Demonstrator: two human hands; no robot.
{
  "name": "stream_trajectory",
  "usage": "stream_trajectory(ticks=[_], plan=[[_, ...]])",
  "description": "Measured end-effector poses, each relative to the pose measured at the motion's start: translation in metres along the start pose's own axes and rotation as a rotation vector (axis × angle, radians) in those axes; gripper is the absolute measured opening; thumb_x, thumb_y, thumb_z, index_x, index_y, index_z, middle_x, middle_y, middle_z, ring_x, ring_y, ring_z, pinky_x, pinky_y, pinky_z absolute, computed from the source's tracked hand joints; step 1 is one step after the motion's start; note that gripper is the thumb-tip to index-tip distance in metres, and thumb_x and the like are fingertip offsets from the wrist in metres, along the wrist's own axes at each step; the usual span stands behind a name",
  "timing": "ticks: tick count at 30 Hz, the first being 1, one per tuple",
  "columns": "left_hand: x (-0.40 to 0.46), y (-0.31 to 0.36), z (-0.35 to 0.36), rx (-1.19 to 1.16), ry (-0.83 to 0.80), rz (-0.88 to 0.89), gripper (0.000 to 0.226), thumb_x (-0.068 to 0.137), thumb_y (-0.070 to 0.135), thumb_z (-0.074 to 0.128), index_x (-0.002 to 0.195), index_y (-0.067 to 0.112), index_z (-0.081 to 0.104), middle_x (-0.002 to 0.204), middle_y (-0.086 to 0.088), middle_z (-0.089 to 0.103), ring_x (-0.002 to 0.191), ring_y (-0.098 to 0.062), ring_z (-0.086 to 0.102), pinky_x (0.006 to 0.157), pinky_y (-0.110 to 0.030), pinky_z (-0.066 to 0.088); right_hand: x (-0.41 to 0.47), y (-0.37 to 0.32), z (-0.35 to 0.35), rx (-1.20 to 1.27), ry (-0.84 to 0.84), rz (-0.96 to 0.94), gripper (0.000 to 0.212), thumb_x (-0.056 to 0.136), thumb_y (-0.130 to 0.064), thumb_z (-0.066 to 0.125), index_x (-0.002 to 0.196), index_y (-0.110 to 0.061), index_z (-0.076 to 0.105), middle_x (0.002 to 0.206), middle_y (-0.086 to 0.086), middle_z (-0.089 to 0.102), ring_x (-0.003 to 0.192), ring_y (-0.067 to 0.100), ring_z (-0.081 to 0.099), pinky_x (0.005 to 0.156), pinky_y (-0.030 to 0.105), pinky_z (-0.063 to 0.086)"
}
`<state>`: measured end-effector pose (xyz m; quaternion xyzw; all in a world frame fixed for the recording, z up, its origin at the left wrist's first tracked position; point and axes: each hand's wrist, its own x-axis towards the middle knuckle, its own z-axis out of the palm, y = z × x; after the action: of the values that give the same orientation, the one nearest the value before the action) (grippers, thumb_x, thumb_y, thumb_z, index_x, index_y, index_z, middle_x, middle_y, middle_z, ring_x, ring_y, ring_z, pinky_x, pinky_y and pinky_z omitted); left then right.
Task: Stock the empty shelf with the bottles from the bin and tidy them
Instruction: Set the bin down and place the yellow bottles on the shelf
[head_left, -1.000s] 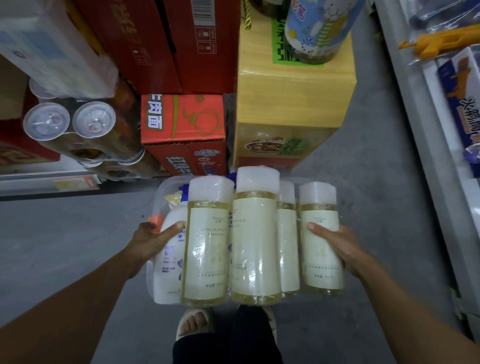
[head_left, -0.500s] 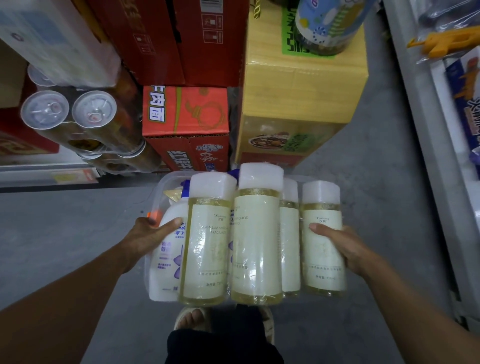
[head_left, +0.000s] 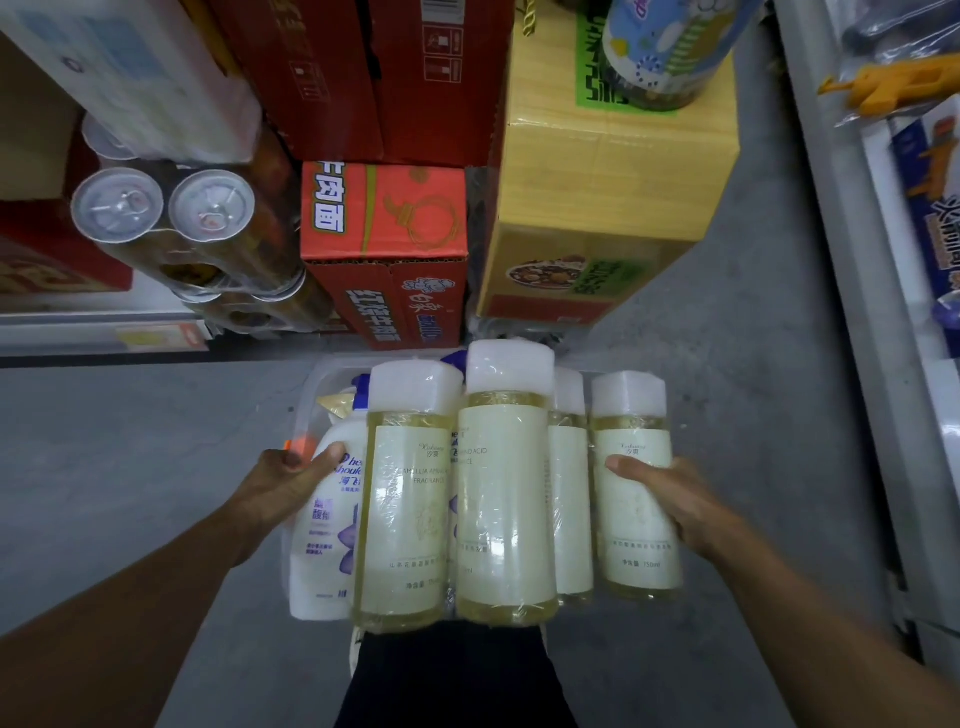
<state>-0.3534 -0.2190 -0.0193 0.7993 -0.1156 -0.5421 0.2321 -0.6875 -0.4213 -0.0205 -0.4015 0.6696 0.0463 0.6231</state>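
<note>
A clear plastic bin (head_left: 311, 400) is held in front of me, above the floor, and is packed with bottles. Several tall pale-yellow bottles (head_left: 506, 499) with white caps, wrapped in film, lie side by side on top. A white shampoo bottle (head_left: 324, 545) lies at the left. My left hand (head_left: 283, 483) grips the bin's left side, its thumb on the shampoo bottle. At the bin's right side is my right hand (head_left: 670, 499), its thumb across the rightmost yellow bottle (head_left: 636, 519). The bin's right wall is hidden.
Red cartons (head_left: 384, 249) and a yellow carton (head_left: 608, 171) are stacked on the floor just beyond the bin. Wrapped cans (head_left: 166, 218) lie at the left by a low shelf edge (head_left: 98, 332). A white shelf unit (head_left: 883, 322) with packaged goods runs along the right. Grey floor (head_left: 727, 364) lies between.
Both hands keep the same hold on the bin. The stacked cartons have drifted slightly right in view, and the bin has barely moved.
</note>
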Motion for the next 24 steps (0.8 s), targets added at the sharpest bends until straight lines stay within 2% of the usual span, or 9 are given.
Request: stream_trajectory(ticks=[3,6,8,12,15,17,19,24], plan=[[-0.015,-0.002,-0.005,-0.030,0.006,-0.028,0.043,0.088,0.047,0.050,0.086,0.007,0.065,0.070,-0.005,0.073,0.062,-0.021,0.071,0.059,-0.030,0.050,-0.010,0.003,0.004,-0.034,0.002,0.016,0.036,0.073,-0.029,0.079,0.100,-0.008,0.068,0.087,0.013,0.074,0.080,0.031,0.072,0.079,0.051,0.057],[-0.031,-0.007,-0.011,-0.044,0.037,-0.061,0.060,0.074,0.062,0.047,0.082,0.006,0.067,0.070,-0.007,0.073,0.064,-0.023,0.071,0.062,-0.031,0.050,-0.025,-0.001,0.008,-0.055,-0.008,0.018,0.035,0.074,-0.028,0.078,0.101,-0.009,0.068,0.088,0.013,0.074,0.081,0.030,0.072,0.078,0.049,0.057],[-0.042,-0.011,-0.017,-0.041,0.105,-0.092,0.073,0.066,0.072,0.042,0.077,0.004,0.069,0.069,-0.010,0.073,0.069,-0.027,0.070,0.071,-0.035,0.052,-0.038,-0.008,0.011,-0.076,-0.019,0.010,0.033,0.074,-0.027,0.078,0.100,-0.009,0.068,0.089,0.013,0.074,0.081,0.030,0.072,0.077,0.047,0.057],[-0.069,-0.020,-0.034,-0.064,0.160,-0.160,0.093,0.066,0.090,0.037,0.078,0.004,0.070,0.071,-0.013,0.072,0.074,-0.032,0.069,0.082,-0.046,0.054,-0.066,-0.027,0.017,-0.104,-0.046,-0.005,0.030,0.075,-0.025,0.078,0.099,-0.009,0.069,0.089,0.013,0.074,0.081,0.030,0.072,0.076,0.047,0.058],[-0.096,-0.021,-0.049,-0.106,0.216,-0.194,0.084,0.060,0.080,0.039,0.077,0.005,0.069,0.072,-0.015,0.072,0.074,-0.032,0.068,0.083,-0.046,0.054,-0.088,-0.045,0.024,-0.140,-0.060,-0.024,0.029,0.075,-0.025,0.078,0.099,-0.011,0.069,0.087,0.010,0.075,0.080,0.027,0.072,0.073,0.042,0.058],[-0.115,-0.019,-0.059,-0.148,0.257,-0.199,0.072,0.073,0.075,0.046,0.075,0.005,0.067,0.070,-0.014,0.070,0.070,-0.031,0.066,0.081,-0.043,0.052,-0.102,-0.057,0.029,-0.172,-0.059,-0.042,0.030,0.074,-0.027,0.079,0.099,-0.014,0.069,0.086,0.007,0.075,0.080,0.025,0.073,0.074,0.041,0.058],[-0.133,-0.017,-0.069,-0.172,0.286,-0.196,0.060,0.091,0.058,0.046,0.067,0.006,0.063,0.060,-0.010,0.067,0.062,-0.028,0.063,0.075,-0.038,0.051,-0.118,-0.071,0.034,-0.201,-0.077,-0.056,0.031,0.074,-0.027,0.079,0.100,-0.014,0.068,0.088,0.007,0.075,0.081,0.024,0.072,0.074,0.040,0.057],[-0.180,-0.009,-0.097,-0.209,0.372,-0.212,0.057,0.095,0.050,0.045,0.066,0.002,0.060,0.065,-0.016,0.065,0.060,-0.028,0.060,0.065,-0.031,0.047,-0.163,-0.110,0.048,-0.252,-0.128,-0.102,0.029,0.077,-0.024,0.077,0.102,-0.013,0.068,0.092,0.007,0.074,0.082,0.022,0.071,0.064,0.031,0.055]])
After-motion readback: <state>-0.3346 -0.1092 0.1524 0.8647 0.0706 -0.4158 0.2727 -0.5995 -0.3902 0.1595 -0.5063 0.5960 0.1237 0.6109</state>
